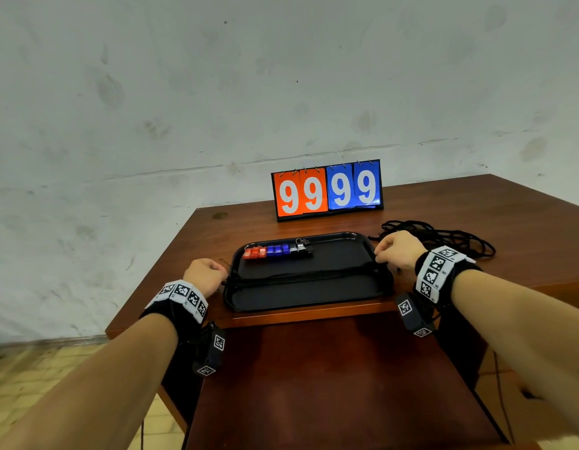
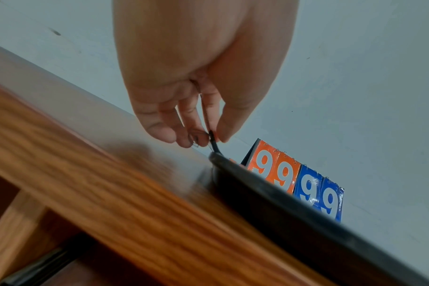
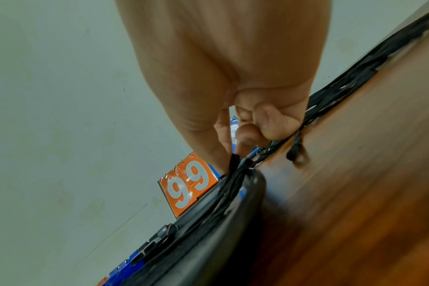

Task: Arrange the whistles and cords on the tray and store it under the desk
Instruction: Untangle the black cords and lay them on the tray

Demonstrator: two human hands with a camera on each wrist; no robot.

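Note:
A black tray (image 1: 340, 297) lies near the front edge of the wooden desk (image 1: 476, 206). Red, blue and black whistles (image 1: 278, 250) stand in a row along the tray's far left side. A black cord (image 1: 301, 277) is stretched across the tray from left to right. My left hand (image 1: 205, 276) pinches one end of the cord (image 2: 212, 139) at the tray's left rim (image 2: 269, 185). My right hand (image 1: 396, 250) pinches the other end (image 3: 234, 160) at the right rim (image 3: 255, 185). More black cords (image 1: 444, 237) lie in a loose heap on the desk behind my right hand.
An orange and blue flip scoreboard (image 1: 327, 190) reading 99 99 stands behind the tray. A lower wooden surface (image 1: 330, 384) sits under the desk front, between my forearms. A pale wall rises behind, and tiled floor (image 1: 54, 368) lies to the left.

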